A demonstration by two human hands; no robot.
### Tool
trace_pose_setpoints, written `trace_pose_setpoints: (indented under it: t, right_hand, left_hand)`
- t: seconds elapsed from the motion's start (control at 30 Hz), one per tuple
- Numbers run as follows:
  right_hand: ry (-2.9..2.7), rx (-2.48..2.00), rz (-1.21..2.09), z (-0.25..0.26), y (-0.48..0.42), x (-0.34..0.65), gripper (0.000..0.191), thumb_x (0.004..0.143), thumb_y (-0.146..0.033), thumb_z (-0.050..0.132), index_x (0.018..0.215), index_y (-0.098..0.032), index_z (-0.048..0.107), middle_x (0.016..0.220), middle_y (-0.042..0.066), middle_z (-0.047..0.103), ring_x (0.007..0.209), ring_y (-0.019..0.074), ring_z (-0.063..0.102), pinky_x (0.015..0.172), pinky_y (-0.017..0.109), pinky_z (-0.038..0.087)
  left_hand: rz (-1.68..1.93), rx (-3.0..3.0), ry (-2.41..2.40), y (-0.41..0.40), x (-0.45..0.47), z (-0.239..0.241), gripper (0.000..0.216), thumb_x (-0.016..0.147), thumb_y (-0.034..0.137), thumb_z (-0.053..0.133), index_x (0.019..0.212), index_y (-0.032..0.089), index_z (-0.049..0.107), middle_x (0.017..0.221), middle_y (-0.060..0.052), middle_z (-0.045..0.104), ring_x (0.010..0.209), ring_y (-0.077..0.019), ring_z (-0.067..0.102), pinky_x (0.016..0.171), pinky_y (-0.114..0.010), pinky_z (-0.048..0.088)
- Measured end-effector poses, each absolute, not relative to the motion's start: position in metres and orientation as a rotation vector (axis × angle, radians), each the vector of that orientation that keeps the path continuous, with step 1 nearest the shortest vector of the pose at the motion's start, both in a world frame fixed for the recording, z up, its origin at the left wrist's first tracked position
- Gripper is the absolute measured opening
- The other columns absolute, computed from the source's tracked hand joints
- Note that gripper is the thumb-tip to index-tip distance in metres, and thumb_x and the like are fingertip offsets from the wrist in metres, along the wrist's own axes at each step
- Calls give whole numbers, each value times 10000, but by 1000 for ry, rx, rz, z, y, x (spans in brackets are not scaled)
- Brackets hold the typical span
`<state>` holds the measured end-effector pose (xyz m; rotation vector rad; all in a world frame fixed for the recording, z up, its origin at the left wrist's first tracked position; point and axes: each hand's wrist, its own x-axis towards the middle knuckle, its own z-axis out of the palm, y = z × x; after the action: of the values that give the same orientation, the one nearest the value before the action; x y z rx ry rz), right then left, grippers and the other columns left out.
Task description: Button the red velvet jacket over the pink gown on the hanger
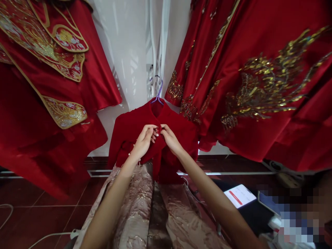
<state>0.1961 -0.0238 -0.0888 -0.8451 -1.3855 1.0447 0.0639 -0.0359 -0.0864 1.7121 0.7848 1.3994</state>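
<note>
A dark red velvet jacket [129,133] hangs on a purple hanger [158,95] in front of a white wall. Both hands meet at its front closure, just below the collar. My left hand [144,141] pinches the left edge of the opening, fingers curled. My right hand [169,138] pinches the right edge, fingertips against the left hand's. Below the jacket hangs a pale pink brocade skirt [135,211] with a dark centre panel.
Large red satin robes with gold embroidery hang at the left [46,103] and at the right [259,86]. The floor is dark red tile [38,214] with a white cable [49,237]. A white device with a red bar [240,196] lies at lower right.
</note>
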Motion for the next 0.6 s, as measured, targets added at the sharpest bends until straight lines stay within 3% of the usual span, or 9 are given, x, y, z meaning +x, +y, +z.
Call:
trace_pose_setpoints:
  t: [0.17,0.3,0.6]
  right_hand:
    - [-1360,-742,1336,-94,-21,210,234,750,-319,441,957,-245,520,845,-20,591,756,123,554,667,239,442]
    - [-1471,-685,1274,-95,-28,215,261,682,-202,586,938,-237,553,866,-29,602,732,90,556,673,208,459]
    - [-1495,-612,1053,-98,-35,213,195,742,-307,691,908,-214,650,862,8,638,792,120,598,685,247,539]
  left_hand:
    - [1641,1700,873,-57,64,-112,166,819,210,560,967,205,484,992,-48,548,883,-121,560,825,-272,485]
    - [1610,1757,1012,-62,62,-116,164,802,204,566,945,195,484,968,-45,544,832,-110,569,764,-249,507]
    - [1519,2016,1093,-59,48,-109,124,806,183,537,923,193,500,911,-33,567,799,-119,586,733,-254,508]
